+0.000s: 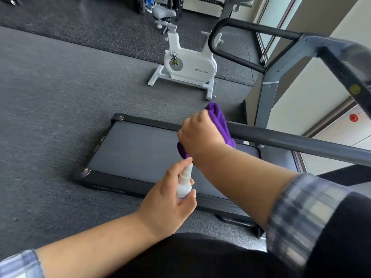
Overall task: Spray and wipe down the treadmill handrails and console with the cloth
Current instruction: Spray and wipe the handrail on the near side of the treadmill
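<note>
My right hand [200, 133] grips a purple cloth [219, 121] wrapped around the free end of the near treadmill handrail [291, 143], a dark padded bar that runs to the right. My left hand [168, 199] holds a small white spray bottle [184, 185] just below the right wrist, with its nozzle pointing up toward the cloth. The far handrail [241, 29] curves in a loop at the upper right. The grey console frame [329, 49] joins both rails at the right edge. The console face is out of view.
A black treadmill deck [140, 149] lies on the grey carpet below my hands. A white exercise bike [188, 63] stands beyond it. Dark rubber floor mats and a window wall sit behind, at the top and right.
</note>
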